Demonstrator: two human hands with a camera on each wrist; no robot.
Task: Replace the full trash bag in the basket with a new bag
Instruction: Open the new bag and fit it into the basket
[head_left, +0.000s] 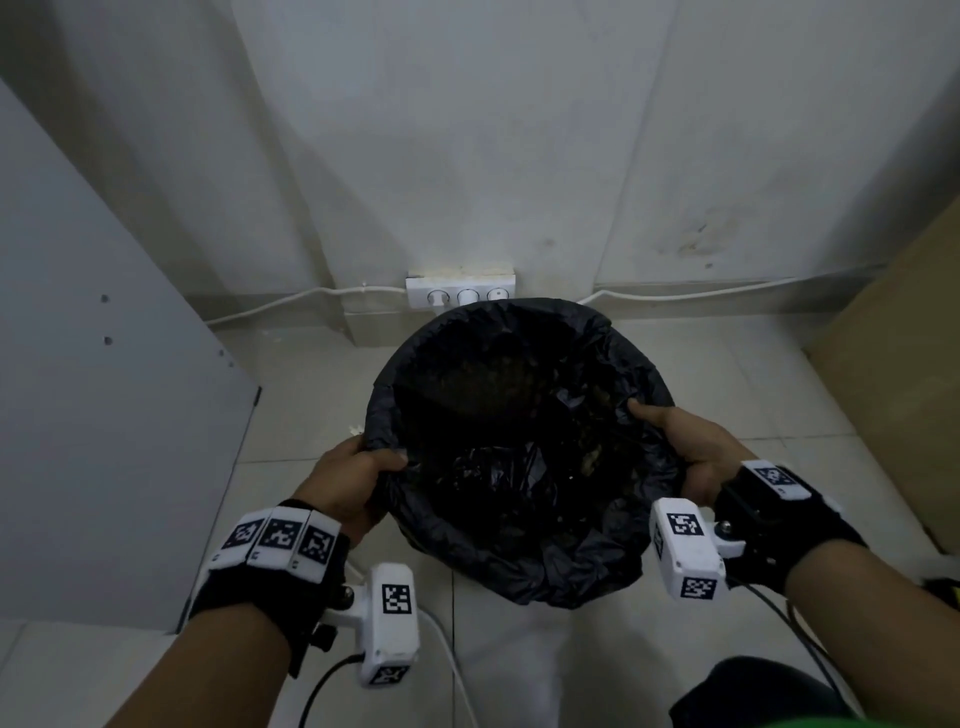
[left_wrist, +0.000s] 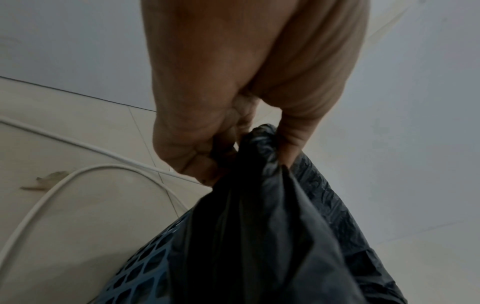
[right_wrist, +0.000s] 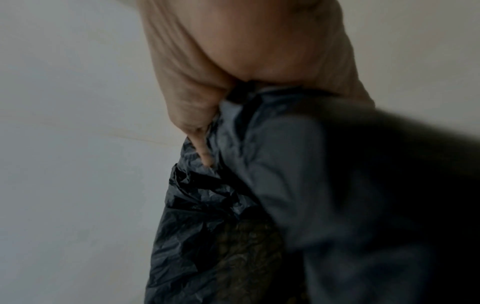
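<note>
A black trash bag (head_left: 519, 551) lines a round basket on the floor, its mouth wide and its edge folded over the rim. Dark rubbish lies deep inside. My left hand (head_left: 358, 467) pinches the bag's left edge; in the left wrist view the plastic (left_wrist: 262, 185) bunches between thumb and fingers of that hand (left_wrist: 228, 148), above the basket's blue lattice wall (left_wrist: 140, 271). My right hand (head_left: 680, 441) grips the right edge with the thumb inside the rim. In the right wrist view that hand (right_wrist: 207, 131) has its fingers curled over the crumpled bag (right_wrist: 207, 205).
A white wall socket strip (head_left: 460, 292) with cables sits just behind the basket. A grey cabinet panel (head_left: 93, 415) stands on the left and a brown board (head_left: 904, 374) on the right. White cables (left_wrist: 64, 185) trail over the pale tiled floor (head_left: 291, 395).
</note>
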